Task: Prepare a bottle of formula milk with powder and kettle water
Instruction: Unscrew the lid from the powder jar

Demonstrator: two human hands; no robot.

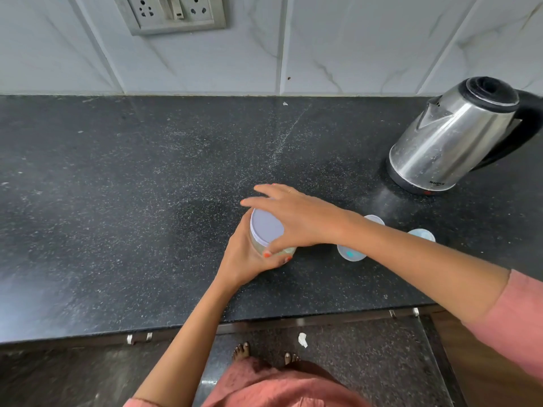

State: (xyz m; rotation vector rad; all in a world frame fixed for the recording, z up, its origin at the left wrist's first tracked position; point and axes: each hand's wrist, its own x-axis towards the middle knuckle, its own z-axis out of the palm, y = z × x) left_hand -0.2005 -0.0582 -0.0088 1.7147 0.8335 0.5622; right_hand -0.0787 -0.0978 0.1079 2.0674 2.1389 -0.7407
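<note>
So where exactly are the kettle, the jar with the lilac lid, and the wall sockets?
kettle (449, 142): head view, on its steel body.
jar with the lilac lid (266, 227): head view, on the bare part of the lid between the hands.
wall sockets (173, 11): head view, on the plate's middle, near the switch.

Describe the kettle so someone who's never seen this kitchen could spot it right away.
Look along the black speckled countertop to its far right, near the tiled wall. The kettle stands there: shiny steel with a black lid and handle, far taller than the small pale plastic pieces beside the hands.
</note>
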